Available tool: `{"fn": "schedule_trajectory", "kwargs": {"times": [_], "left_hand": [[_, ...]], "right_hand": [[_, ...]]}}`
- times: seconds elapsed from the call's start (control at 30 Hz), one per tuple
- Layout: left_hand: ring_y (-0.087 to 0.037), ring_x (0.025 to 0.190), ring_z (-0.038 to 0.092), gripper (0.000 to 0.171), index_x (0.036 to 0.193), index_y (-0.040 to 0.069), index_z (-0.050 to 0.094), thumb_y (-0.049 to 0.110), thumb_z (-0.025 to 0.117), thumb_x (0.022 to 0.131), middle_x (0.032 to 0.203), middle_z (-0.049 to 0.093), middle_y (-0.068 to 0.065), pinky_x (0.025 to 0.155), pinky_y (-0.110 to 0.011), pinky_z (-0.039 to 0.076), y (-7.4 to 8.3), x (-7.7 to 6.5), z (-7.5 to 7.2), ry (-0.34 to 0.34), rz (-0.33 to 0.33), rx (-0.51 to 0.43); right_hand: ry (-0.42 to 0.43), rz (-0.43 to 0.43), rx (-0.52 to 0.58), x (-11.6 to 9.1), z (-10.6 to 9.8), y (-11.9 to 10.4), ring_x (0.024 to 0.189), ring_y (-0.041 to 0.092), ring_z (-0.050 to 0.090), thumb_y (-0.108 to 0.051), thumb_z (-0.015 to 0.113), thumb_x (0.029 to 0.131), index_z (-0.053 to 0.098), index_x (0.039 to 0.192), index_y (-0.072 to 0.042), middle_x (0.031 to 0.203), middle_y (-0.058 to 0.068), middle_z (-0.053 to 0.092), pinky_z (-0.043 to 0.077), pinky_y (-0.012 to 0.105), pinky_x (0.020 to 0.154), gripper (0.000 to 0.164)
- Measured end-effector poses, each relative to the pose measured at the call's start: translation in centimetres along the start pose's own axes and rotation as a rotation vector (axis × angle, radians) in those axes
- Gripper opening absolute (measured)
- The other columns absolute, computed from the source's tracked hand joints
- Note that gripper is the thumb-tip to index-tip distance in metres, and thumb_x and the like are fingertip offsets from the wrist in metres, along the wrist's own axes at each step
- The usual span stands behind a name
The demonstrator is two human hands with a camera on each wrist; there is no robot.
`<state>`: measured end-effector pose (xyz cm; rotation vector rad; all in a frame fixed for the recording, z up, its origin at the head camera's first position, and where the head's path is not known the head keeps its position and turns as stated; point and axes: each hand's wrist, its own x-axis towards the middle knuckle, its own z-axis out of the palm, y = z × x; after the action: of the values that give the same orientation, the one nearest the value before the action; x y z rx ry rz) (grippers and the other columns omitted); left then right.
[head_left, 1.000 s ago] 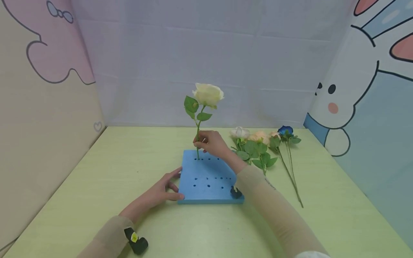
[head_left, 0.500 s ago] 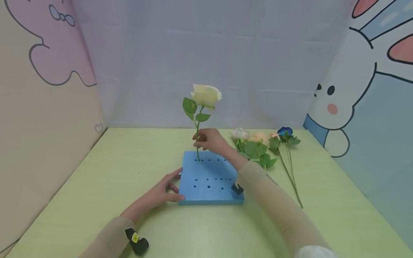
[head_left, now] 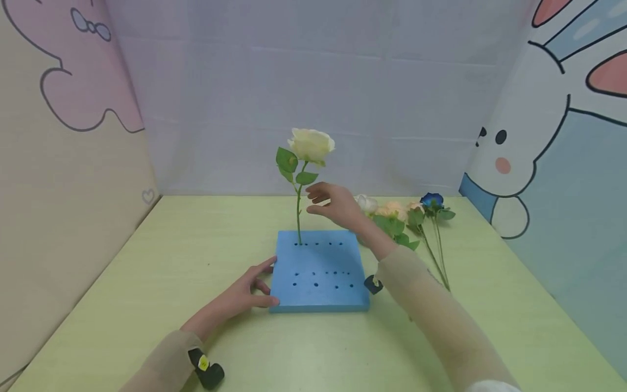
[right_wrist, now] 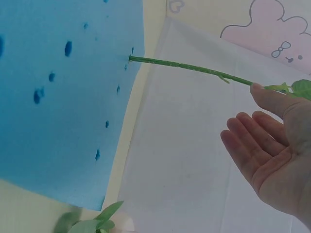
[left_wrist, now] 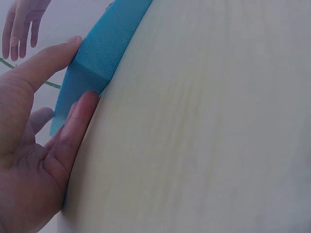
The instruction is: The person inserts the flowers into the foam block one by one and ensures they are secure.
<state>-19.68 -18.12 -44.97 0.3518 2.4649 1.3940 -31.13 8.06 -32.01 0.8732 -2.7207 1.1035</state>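
A cream-white rose (head_left: 311, 146) stands upright, its green stem (head_left: 299, 218) set in a hole in the back row of the blue foam board (head_left: 318, 256). My right hand (head_left: 338, 206) is just to the right of that stem, fingers parted from the thumb and holding nothing. The right wrist view shows the palm bare and the stem (right_wrist: 184, 66) rising from the board by itself. Along the board's left side lies my left hand (head_left: 245, 291); its extended fingers touch the edge and its thumb rests at the front left corner.
To the right on the table (head_left: 495, 305) lie more flowers: a white one (head_left: 365, 203), peach ones (head_left: 392, 209) and a blue rose (head_left: 432, 200) with long stems. My right forearm hides part of them. A pale cloth wall (head_left: 313, 81) closes off the back.
My right hand has let go of the rose stem and moved up and right from it. The rose stays standing in the board. The left hand keeps its place.
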Motion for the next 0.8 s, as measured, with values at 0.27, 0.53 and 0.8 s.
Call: {"fn": "schedule_trajectory", "kwargs": {"times": [0.27, 0.53, 0.8], "left_hand": [[-0.016, 0.101, 0.058, 0.098, 0.158, 0.027, 0.022, 0.032, 0.081, 0.081, 0.157, 0.034, -0.012, 0.092, -0.035, 0.043, -0.1, -0.1, -0.1, -0.007, -0.003, -0.006], [-0.015, 0.101, 0.057, 0.097, 0.158, 0.029, 0.022, 0.034, 0.081, 0.081, 0.157, 0.035, -0.011, 0.093, -0.036, 0.042, -0.2, 0.0, -0.2, -0.002, -0.009, -0.004], [-0.016, 0.101, 0.057, 0.097, 0.158, 0.028, 0.021, 0.034, 0.081, 0.081, 0.157, 0.035, -0.012, 0.092, -0.035, 0.042, 0.1, -0.1, -0.2, -0.007, -0.003, -0.002]], "right_hand": [[0.138, 0.0, 0.06, -2.6, -0.9, 2.4, 0.115, 0.029, 0.065, -0.014, 0.071, 0.091, 0.057, 0.135, -0.008, 0.128, 0.014, 0.065, 0.055, 0.043, 0.093, 0.047], [0.237, 0.063, 0.055, -5.8, -1.6, 5.2, 0.116, 0.033, 0.064, -0.01, 0.071, 0.09, 0.056, 0.135, -0.006, 0.128, 0.018, 0.065, 0.055, 0.044, 0.092, 0.047], [0.209, 0.106, 0.024, -8.1, -1.8, 7.4, 0.116, 0.039, 0.061, -0.007, 0.07, 0.09, 0.052, 0.137, 0.001, 0.13, 0.023, 0.061, 0.055, 0.048, 0.092, 0.051]]}}
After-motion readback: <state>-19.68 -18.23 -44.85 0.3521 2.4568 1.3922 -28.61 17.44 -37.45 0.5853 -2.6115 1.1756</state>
